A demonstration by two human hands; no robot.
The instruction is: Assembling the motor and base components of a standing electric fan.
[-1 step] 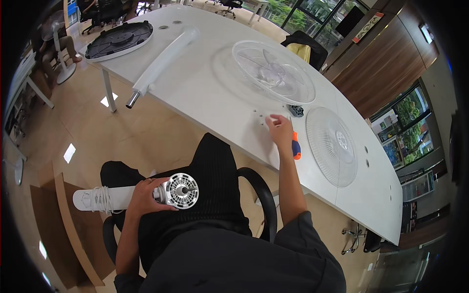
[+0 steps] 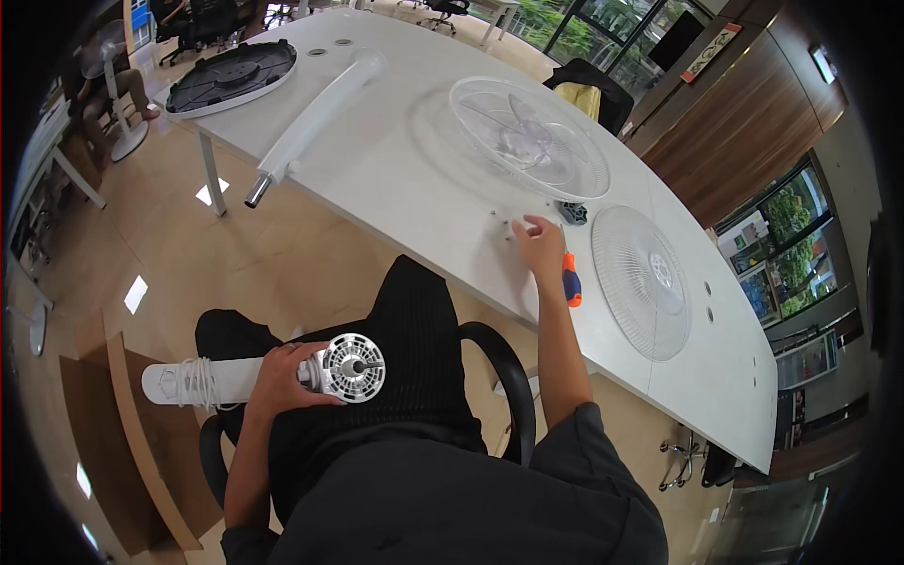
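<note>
In my left hand (image 2: 287, 377) is a white fan motor unit (image 2: 356, 368), gripped by its neck over my lap. Its round slotted face and central shaft turn upward. A white stem (image 2: 235, 380) with a coiled white cord (image 2: 196, 383) runs off to the left. My right hand (image 2: 540, 248) hovers low over the white table (image 2: 395, 160), thumb and forefinger curved and slightly apart, beside several tiny metal screws (image 2: 506, 223). Just right of that wrist lies an orange and blue screwdriver (image 2: 572, 282). Behind the hand sits a small dark grey part (image 2: 572, 213).
A fan guard with clear blades (image 2: 529, 137) and another round guard (image 2: 640, 282) lie on the table's right half. Further left are a white curved pole (image 2: 315, 118) and a round black-bottomed base (image 2: 231, 77). An open cardboard box (image 2: 141, 443) stands on the floor by my chair.
</note>
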